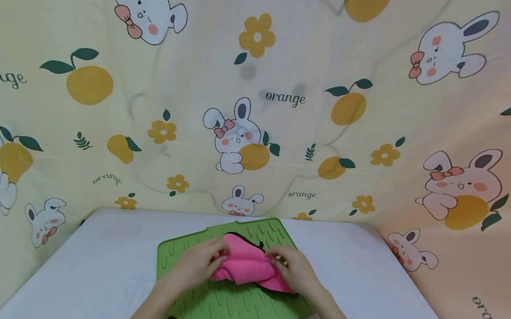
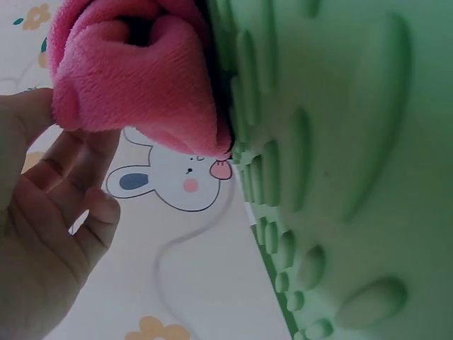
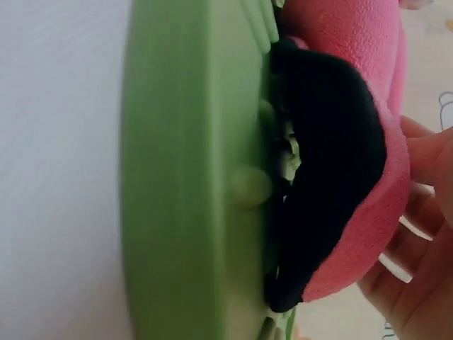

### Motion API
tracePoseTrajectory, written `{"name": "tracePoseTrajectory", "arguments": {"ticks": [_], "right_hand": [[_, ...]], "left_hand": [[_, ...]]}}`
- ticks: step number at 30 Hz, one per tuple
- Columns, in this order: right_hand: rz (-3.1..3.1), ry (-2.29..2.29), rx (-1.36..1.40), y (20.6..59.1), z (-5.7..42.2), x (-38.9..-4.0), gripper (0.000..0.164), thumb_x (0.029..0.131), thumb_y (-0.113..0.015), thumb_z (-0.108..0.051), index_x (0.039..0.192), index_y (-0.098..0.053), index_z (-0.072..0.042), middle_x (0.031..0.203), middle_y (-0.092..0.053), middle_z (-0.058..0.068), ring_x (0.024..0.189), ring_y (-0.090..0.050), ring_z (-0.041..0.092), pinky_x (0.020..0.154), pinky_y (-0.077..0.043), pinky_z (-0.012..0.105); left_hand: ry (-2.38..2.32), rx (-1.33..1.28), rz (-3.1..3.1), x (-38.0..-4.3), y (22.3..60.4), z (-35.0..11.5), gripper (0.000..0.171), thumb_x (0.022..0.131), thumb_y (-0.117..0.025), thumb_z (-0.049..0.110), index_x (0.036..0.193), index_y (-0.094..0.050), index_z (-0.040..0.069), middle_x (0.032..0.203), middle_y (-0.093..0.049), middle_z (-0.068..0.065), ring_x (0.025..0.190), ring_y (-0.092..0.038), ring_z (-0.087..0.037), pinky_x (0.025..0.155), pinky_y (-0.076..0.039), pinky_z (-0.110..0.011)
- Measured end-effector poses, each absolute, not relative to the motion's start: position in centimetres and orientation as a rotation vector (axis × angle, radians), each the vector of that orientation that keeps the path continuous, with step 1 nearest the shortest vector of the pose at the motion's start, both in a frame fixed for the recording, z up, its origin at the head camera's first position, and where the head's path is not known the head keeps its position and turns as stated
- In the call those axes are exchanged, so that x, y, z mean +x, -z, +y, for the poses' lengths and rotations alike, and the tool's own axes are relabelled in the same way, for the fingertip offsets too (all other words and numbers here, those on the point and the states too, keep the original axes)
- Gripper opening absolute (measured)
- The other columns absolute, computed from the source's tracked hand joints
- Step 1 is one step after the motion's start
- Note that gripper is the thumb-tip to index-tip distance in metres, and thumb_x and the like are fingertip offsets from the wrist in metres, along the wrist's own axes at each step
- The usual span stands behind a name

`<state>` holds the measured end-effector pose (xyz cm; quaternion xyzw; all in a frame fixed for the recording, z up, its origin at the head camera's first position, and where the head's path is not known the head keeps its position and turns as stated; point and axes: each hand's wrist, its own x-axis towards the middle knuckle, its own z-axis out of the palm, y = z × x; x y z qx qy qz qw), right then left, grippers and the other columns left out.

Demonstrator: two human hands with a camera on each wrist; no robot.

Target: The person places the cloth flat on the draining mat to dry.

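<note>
Pink plush cloth (image 1: 247,267), black-edged, bunched between your hands, on the green mat (image 1: 233,306) beneath them.
Likely light, soft, limp, neither slippery nor fragile; best taken by its thick folds. Your left hand (image 1: 194,263): partly closed, pinching the near end, lower fingers loose. Your right hand (image 1: 296,269): likewise partly closed, pinching the opposite side.

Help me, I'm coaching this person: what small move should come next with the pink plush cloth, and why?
Probably have the right hand fold the right flap inward: the pink plush cloth is bunched in the middle, but that flap spreads out over the green ridged mat, black material showing along its edge, and the right hand is beside it.
</note>
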<state>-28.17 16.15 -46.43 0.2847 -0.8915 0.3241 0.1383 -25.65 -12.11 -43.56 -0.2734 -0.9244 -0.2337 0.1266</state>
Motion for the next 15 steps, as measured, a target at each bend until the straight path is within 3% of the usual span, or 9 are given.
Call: {"name": "tracePoseTrajectory", "arguments": {"ticks": [9, 15], "right_hand": [[-2.768, -0.882, 0.854, 47.7, 16.6, -28.3, 0.02, 0.088, -0.067, -0.015, 0.101, -0.072, -0.03, 0.093, -0.063, -0.013, 0.079, -0.056, 0.001, 0.066, -0.048, 0.022], [-2.754, -0.911, 0.875, 46.5, 16.4, -27.9, 0.02, 0.088, -0.068, -0.015, 0.102, -0.072, -0.028, 0.096, -0.063, -0.011, 0.08, -0.055, 0.003, 0.067, -0.048, 0.022]], "left_hand": [[0.702, -0.828, -2.79, -25.8, 44.7, -12.0, 0.013, 0.092, -0.061, 0.022, 0.103, -0.066, 0.024, 0.101, -0.062, 0.011, 0.086, -0.057, -0.004, 0.073, -0.051, -0.029], [0.868, -0.865, -2.802, -25.8, 44.1, -12.4, 0.013, 0.093, -0.06, 0.022, 0.104, -0.066, 0.024, 0.097, -0.059, 0.013, 0.081, -0.054, -0.002, 0.07, -0.049, -0.025]]}}
